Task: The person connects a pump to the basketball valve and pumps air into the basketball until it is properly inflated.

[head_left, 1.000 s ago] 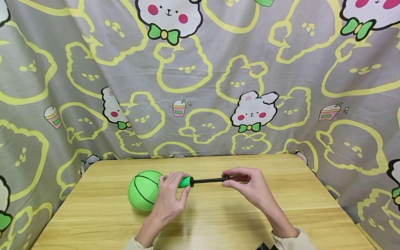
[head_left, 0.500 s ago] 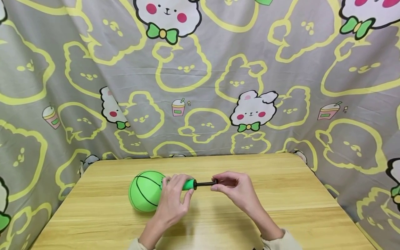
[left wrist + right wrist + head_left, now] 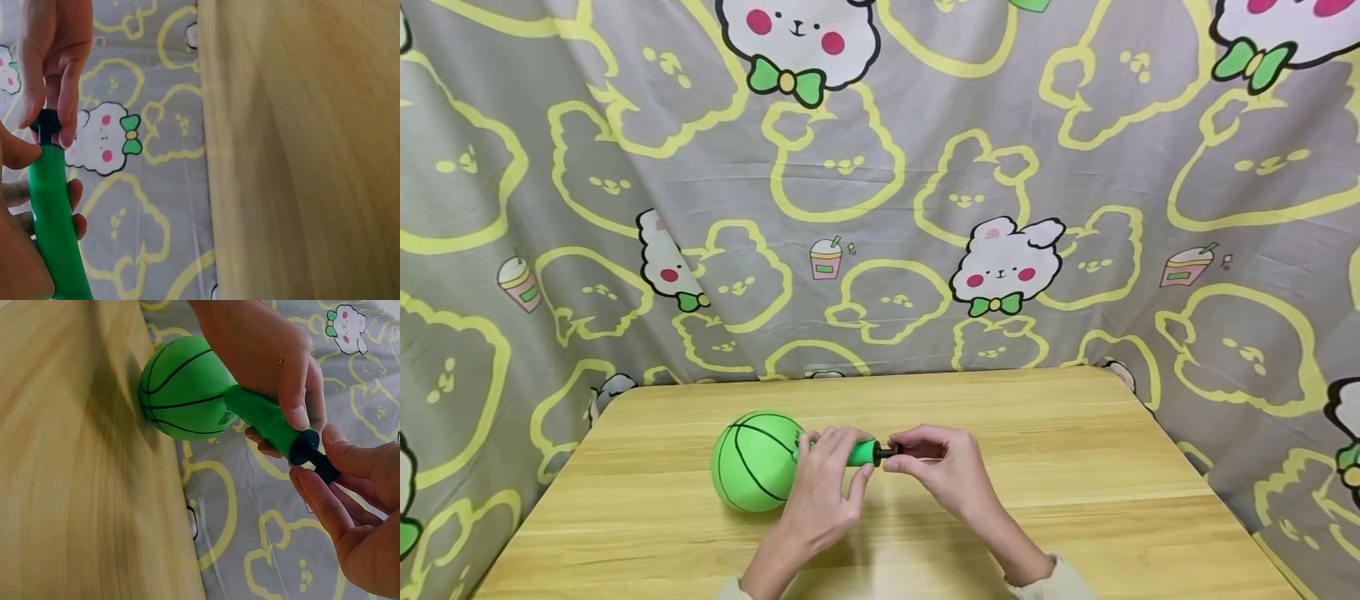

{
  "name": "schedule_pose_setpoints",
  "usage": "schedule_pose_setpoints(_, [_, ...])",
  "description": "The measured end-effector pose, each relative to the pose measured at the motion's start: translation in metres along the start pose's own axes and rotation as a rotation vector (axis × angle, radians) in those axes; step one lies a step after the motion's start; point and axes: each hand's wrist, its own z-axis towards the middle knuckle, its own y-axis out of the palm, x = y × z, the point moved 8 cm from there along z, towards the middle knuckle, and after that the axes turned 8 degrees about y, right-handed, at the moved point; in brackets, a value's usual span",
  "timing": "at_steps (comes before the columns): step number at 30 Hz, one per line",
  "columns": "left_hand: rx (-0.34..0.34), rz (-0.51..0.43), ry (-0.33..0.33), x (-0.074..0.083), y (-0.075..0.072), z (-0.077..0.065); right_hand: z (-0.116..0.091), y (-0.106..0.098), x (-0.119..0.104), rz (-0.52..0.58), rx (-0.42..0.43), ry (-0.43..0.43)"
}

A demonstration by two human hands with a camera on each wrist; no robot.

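A green ball with black lines point(image 3: 752, 462) rests on the table's left half. My left hand point(image 3: 823, 487) grips the green barrel of a hand pump point(image 3: 269, 422), fingers wrapped round it, just right of the ball. The barrel's far end meets the ball's side in the right wrist view; the exact joint there cannot be made out. At the other end, my right hand point(image 3: 943, 467) pinches the pump's black handle point(image 3: 325, 470) between thumb and fingers. Only a short length of black rod shows between handle and barrel. In the left wrist view the green barrel point(image 3: 53, 212) fills the left hand.
The wood-grain table point(image 3: 1112, 500) extends to both sides and in front of the hands. Behind its far edge hangs a grey curtain point(image 3: 880, 192) with yellow outlines and cartoon rabbits, which also runs along both sides.
My right hand has moved left with the handle, so the long black rod has slid almost wholly into the barrel. The left hand, pump barrel and ball have shifted slightly right in view.
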Motion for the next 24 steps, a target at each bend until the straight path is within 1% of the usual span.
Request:
schedule_pose_setpoints(4, [-0.009, 0.001, -0.007, -0.001, 0.000, -0.001, 0.001, 0.003, 0.001, -0.017, -0.030, 0.005])
schedule_pose_setpoints(8, [-0.030, -0.003, -0.009, -0.003, 0.001, 0.000, 0.001, 0.002, 0.000, -0.022, -0.072, -0.008])
schedule_pose_setpoints(13, [-0.029, -0.013, -0.001, -0.009, -0.001, 0.001, 0.001, 0.000, -0.004, 0.016, -0.106, -0.027])
schedule_pose_setpoints(18, [-0.024, -0.011, -0.005, -0.018, -0.007, 0.006, 0.005, -0.013, -0.008, 0.016, -0.094, -0.023])
schedule_pose_setpoints(24, [-0.012, -0.029, -0.052, -0.030, -0.013, 0.008, 0.008, -0.037, -0.014, 0.003, -0.081, -0.025])
